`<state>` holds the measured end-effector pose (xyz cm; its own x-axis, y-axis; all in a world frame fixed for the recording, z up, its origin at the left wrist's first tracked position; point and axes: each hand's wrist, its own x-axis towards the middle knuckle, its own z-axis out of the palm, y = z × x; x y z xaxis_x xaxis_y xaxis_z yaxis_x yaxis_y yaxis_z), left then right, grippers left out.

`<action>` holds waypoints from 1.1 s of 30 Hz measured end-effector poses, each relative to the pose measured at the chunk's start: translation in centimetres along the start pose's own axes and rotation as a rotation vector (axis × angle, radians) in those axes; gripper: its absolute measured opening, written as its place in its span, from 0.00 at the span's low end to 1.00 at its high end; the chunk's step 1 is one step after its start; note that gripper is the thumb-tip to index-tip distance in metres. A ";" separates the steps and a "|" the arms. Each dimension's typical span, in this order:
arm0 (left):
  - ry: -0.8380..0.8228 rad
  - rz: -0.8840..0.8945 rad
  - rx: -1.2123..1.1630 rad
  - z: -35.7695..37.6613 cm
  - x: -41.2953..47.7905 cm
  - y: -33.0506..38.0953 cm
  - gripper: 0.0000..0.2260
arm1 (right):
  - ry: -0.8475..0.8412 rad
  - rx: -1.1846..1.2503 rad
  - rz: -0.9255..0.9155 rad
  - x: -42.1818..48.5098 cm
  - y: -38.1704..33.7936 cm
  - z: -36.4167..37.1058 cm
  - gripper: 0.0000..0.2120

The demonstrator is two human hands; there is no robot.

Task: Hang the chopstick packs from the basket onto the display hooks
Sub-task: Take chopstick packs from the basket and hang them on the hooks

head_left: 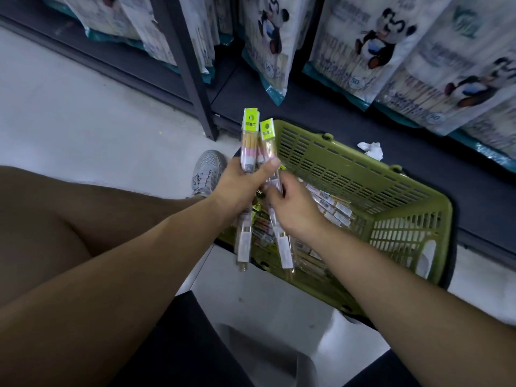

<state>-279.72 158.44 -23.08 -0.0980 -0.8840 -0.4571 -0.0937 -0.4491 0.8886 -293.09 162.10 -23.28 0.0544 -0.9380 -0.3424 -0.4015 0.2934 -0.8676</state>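
Packs (249,146) fanned above L hand (237,185) fist, hang-tabs up for hooks | R hand (290,205) pinched 2nd pack's (267,143) mid, squaring it | basket (391,219) just under grips

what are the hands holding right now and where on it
The left hand grips two chopstick packs around their middle, green header cards up. The right hand pinches the right-hand pack mid-length with its fingers.
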 end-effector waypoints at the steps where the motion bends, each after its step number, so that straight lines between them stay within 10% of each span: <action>1: -0.029 -0.008 -0.066 0.3 -0.1 0.2 0.11 | -0.019 -0.012 -0.033 -0.2 -0.2 0.3 0.13; 6: 0.048 -0.141 -0.137 0.5 0.2 0.6 0.06 | -0.066 -0.303 -0.050 -0.5 0.5 1.0 0.22; 11: 0.156 -0.148 0.067 -1.7 0.9 1.2 0.11 | -0.001 0.017 0.036 0.5 3.4 -0.4 0.17; 26: 0.106 -0.086 -0.038 -3.3 1.6 0.2 0.14 | -0.097 -0.858 0.331 7.7 15.0 -4.8 0.26; 33: 0.125 -0.096 -0.067 -3.1 2.1 0.3 0.18 | -0.011 -0.806 0.346 8.1 16.0 -4.4 0.13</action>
<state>-276.85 156.07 -23.67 0.0329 -0.8441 -0.5351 -0.0302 -0.5360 0.8437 -303.09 158.44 -38.37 -0.1825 -0.8175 -0.5462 -0.9206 0.3372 -0.1970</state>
